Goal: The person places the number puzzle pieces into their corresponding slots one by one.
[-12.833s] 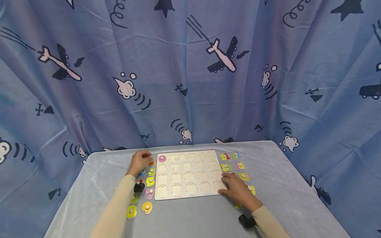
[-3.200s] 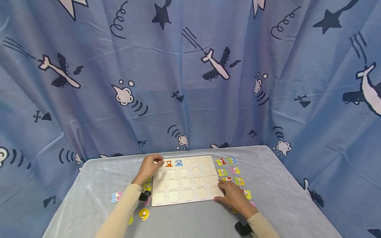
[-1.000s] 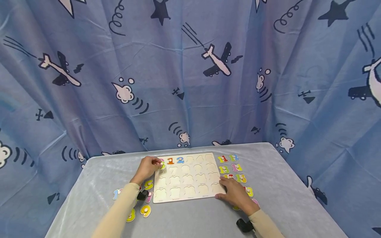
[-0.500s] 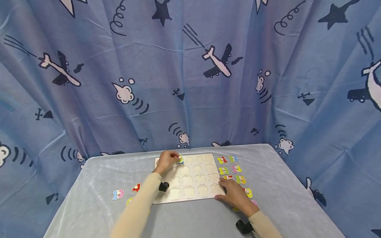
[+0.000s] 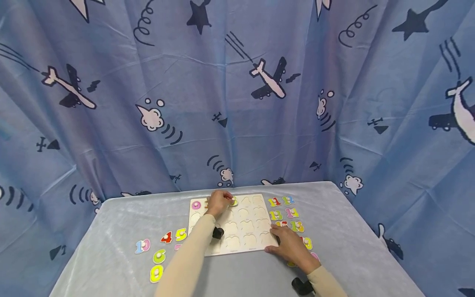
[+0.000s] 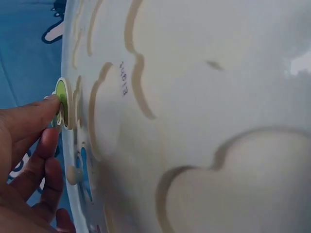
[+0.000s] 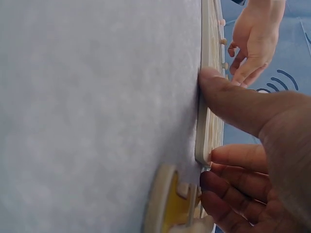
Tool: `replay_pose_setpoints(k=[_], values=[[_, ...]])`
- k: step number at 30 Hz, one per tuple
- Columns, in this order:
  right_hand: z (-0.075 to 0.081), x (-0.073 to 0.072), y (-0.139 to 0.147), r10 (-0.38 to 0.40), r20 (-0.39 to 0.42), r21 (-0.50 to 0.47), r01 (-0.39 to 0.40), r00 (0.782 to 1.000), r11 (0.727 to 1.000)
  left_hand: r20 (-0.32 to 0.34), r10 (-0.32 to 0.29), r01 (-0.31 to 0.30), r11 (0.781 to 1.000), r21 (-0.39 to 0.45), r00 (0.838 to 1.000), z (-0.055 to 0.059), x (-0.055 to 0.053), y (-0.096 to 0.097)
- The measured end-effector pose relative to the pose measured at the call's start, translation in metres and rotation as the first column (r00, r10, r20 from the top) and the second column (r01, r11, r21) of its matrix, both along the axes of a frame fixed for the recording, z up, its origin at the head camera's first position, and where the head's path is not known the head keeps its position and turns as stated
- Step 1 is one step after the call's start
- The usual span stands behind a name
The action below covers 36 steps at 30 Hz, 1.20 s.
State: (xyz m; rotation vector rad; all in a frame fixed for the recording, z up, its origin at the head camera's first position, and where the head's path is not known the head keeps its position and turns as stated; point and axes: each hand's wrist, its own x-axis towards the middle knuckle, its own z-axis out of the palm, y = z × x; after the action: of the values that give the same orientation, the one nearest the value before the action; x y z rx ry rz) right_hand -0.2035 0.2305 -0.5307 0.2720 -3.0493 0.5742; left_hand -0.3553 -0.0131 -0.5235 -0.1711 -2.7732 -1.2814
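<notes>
My left hand (image 5: 219, 203) pinches a green number 3 puzzle piece (image 6: 61, 94) over the third recess of the top row on the pale wooden number board (image 5: 256, 246). In the head view most of that piece is hidden by the fingers. A pink 0 (image 5: 196, 205) sits in the top-left recess. The orange 1 beside it is mostly covered by the hand, and a blue 2 (image 6: 84, 172) lies in the board in the left wrist view. My right hand (image 5: 291, 245) holds the board's near right corner, thumb at the front edge and fingers along the right side.
Left of the board lie a blue-pink 10 (image 5: 142, 246), a red 4 (image 5: 166, 237), a yellow 5 (image 5: 181, 234) and other number pieces. Several two-digit pieces, among them an 11 (image 5: 274, 201), stand in columns on the right. A patterned curtain (image 5: 237, 103) hangs behind the table.
The 0, 1 and 2 have gone into the top row over the earlier frames. Lately my left hand has carried the 3 rightward across the board. The right hand stays at the corner.
</notes>
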Motion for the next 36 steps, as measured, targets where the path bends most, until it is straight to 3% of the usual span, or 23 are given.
replay_pose_setpoints(k=[8, 17, 26, 36], values=[[0.002, 0.002, 0.000, -0.006, 0.003, 0.008, 0.006, 1.000, 1.000, 0.001, 0.019, -0.019, 0.998, -0.059, 1.000, -0.003, 0.002, 0.005], [0.000, 0.003, 0.000, 0.007, 0.004, 0.008, -0.007, 1.000, 1.000, -0.007, 0.050, -0.050, 0.998, -0.042, 0.999, -0.009, 0.000, 0.008], [-0.001, 0.002, 0.000, 0.002, -0.001, 0.016, -0.002, 1.000, 1.000, -0.027, 0.031, -0.033, 0.998, -0.044, 0.999, -0.010, 0.002, 0.006], [-0.002, 0.001, 0.001, 0.010, -0.008, 0.009, -0.010, 1.000, 1.000, -0.078, 0.001, -0.011, 0.993, -0.115, 0.997, -0.009, 0.005, 0.006]])
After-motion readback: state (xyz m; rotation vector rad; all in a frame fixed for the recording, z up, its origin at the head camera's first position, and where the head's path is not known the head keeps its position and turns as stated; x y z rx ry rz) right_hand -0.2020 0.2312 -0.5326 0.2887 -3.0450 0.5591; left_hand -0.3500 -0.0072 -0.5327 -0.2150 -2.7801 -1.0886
